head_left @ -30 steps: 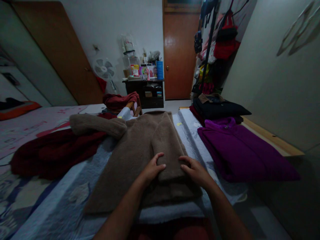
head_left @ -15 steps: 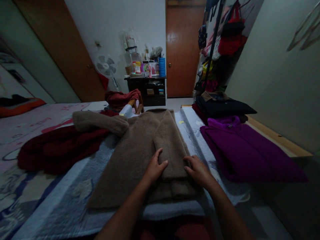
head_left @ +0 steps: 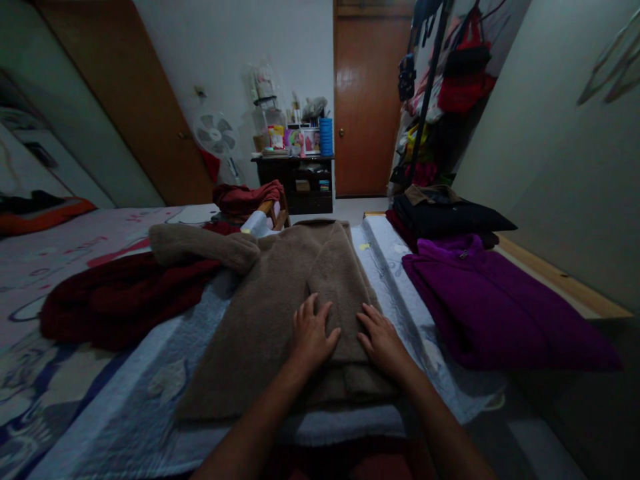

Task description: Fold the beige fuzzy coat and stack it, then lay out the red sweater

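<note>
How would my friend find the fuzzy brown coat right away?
Start at the orange-brown wooden door, back middle, then come forward to the pale blue patterned cover. The fuzzy brown coat lies there, under the left hand and right hand. It's spread out with one sleeve poking left; the purple zippered jacket is folded, and the dark red cloth is crumpled.

Home bedrm w/ pink patterned bedding (head_left: 117,230), elec. fan (head_left: 217,135), folded clothes (head_left: 510,307) & bags (head_left: 465,77)
</note>
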Available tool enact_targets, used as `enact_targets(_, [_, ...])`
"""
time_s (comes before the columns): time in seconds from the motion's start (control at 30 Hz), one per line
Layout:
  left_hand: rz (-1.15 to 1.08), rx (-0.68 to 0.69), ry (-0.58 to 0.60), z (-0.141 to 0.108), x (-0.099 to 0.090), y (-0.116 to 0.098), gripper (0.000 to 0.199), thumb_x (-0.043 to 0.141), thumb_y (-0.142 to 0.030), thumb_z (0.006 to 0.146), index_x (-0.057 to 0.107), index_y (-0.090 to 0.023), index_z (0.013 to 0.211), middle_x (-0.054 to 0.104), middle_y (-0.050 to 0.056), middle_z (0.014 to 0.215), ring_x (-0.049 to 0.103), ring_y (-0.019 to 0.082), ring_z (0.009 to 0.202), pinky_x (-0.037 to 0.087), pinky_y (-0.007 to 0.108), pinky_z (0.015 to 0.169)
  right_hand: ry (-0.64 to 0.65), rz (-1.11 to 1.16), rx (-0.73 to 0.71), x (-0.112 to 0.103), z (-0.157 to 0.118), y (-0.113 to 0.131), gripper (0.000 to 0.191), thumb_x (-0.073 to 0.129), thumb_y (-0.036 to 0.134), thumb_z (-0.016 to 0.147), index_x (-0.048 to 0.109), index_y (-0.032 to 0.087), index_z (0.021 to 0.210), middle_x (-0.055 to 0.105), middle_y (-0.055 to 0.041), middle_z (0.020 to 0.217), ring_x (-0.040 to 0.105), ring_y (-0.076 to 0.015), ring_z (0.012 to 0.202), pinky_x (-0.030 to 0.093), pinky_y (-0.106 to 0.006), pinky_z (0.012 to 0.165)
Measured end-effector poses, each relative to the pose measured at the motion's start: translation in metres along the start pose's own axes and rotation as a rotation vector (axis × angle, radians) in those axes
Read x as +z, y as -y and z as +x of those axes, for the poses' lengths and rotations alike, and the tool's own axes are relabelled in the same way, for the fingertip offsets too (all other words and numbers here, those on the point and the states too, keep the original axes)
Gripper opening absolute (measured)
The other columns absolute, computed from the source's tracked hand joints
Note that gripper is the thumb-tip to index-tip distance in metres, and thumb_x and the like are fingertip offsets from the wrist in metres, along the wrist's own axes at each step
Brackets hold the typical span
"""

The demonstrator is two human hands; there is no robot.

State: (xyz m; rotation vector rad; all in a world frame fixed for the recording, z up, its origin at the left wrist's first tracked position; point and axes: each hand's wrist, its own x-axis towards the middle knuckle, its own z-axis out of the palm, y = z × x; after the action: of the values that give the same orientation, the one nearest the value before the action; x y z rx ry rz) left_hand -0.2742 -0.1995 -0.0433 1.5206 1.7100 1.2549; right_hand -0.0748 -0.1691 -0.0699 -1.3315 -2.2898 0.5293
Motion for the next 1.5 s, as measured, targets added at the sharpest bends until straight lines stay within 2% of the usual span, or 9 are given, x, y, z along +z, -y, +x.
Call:
enact_targets(0.27, [0.637, 0.321, 0.432, 0.010, 0.020, 0.006, 0.050, 0.056, -0.038, 0.088, 0.050, -0.023, 0.135, 0.041, 0.008, 0.152, 0.026, 0.028, 0.144, 0.014, 0.054, 0.119, -0.001, 0.108, -0.056, -0.033, 0.055, 0.014, 0.045, 0.048, 0.016, 0.083, 0.058, 0.012, 0.127, 0.052, -0.0160, 0.140, 0.044, -0.0223, 0.134, 0.031, -0.040, 0.114])
enact_targets(0.37, [0.655, 0.329, 0.445, 0.009, 0.020, 0.008, 0.054, 0.055, -0.043, 0.088, 0.048, -0.022, 0.137, 0.039, 0.010, 0.153, 0.028, 0.029, 0.143, 0.018, 0.054, 0.117, -0.090, 0.274, -0.034, -0.030, 0.104, 0.019, 0.047, 0.046, 0.015, 0.081, 0.057, 0.012, 0.127, 0.056, -0.0135, 0.136, 0.048, -0.0190, 0.129, 0.032, -0.036, 0.113])
enact_targets(0.53, [0.500, 0.336, 0.449, 0.025, 0.011, 0.005, 0.031, 0.056, -0.033, 0.087, 0.063, -0.022, 0.115, 0.059, 0.009, 0.132, 0.051, 0.025, 0.126, 0.038, 0.043, 0.107, -0.234, 0.476, 0.300, -0.008, 0.195, 0.025, 0.049, 0.048, 0.017, 0.078, 0.058, 0.011, 0.125, 0.064, -0.0114, 0.124, 0.059, -0.0206, 0.115, 0.046, -0.031, 0.098])
enact_targets(0.7, [0.530, 0.297, 0.212, 0.070, 0.009, 0.024, 0.032, 0.042, -0.012, 0.090, 0.062, -0.020, 0.113, 0.061, 0.007, 0.130, 0.049, 0.021, 0.129, 0.035, 0.040, 0.109, -0.351, 0.408, 0.382, 0.008, 0.249, 0.020, 0.053, 0.039, 0.011, 0.080, 0.053, 0.006, 0.130, 0.059, -0.0181, 0.130, 0.054, -0.0240, 0.122, 0.041, -0.035, 0.104])
enact_targets(0.83, [0.694, 0.264, 0.204, 0.106, 0.010, 0.040, 0.044, 0.043, -0.015, 0.091, 0.048, -0.018, 0.135, 0.043, 0.009, 0.150, 0.031, 0.024, 0.142, 0.024, 0.046, 0.116, -0.388, 0.328, 0.318, 0.024, 0.248, 0.010, 0.055, 0.039, 0.008, 0.080, 0.050, 0.004, 0.134, 0.049, -0.0191, 0.141, 0.040, -0.0226, 0.135, 0.028, -0.034, 0.113])
enact_targets(1.0, [0.819, 0.226, 0.273, 0.137, 0.013, 0.038, 0.031, 0.040, -0.024, 0.096, 0.058, -0.019, 0.120, 0.064, 0.010, 0.122, 0.057, 0.025, 0.115, 0.043, 0.041, 0.099, -0.276, -0.025, 0.298, 0.054, 0.227, -0.005, 0.052, 0.039, 0.015, 0.088, 0.047, 0.007, 0.139, 0.039, -0.0154, 0.151, 0.030, -0.0259, 0.142, 0.023, -0.040, 0.115])
enact_targets(1.13, [0.856, 0.169, 0.145, 0.167, 0.025, 0.036, 0.027, 0.040, -0.022, 0.094, 0.061, -0.020, 0.111, 0.064, 0.010, 0.113, 0.059, 0.024, 0.106, 0.045, 0.038, 0.094, -0.247, -0.136, 0.304, 0.065, 0.225, -0.009, 0.050, 0.036, 0.018, 0.091, 0.047, 0.009, 0.140, 0.039, -0.0131, 0.152, 0.029, -0.0257, 0.142, 0.022, -0.040, 0.114])
enact_targets(1.23, [0.737, 0.115, 0.021, 0.198, 0.036, 0.041, 0.035, 0.047, -0.023, 0.092, 0.054, -0.019, 0.126, 0.054, 0.013, 0.132, 0.050, 0.027, 0.123, 0.037, 0.040, 0.105, -0.269, -0.144, 0.318, 0.069, 0.229, -0.010, 0.051, 0.035, 0.018, 0.091, 0.048, 0.009, 0.139, 0.040, -0.0124, 0.151, 0.030, -0.0252, 0.142, 0.022, -0.040, 0.115])
enact_targets(1.5, [0.382, -0.177, 0.120, 0.299, 0.055, 0.056, 0.052, 0.052, -0.040, 0.091, 0.046, -0.010, 0.133, 0.059, 0.020, 0.131, 0.058, 0.028, 0.120, 0.043, 0.035, 0.098, -0.397, -0.086, 0.220, 0.071, 0.230, -0.012, 0.057, 0.038, 0.009, 0.082, 0.048, 0.009, 0.138, 0.039, -0.0123, 0.152, 0.025, -0.0225, 0.144, 0.016, -0.043, 0.118])
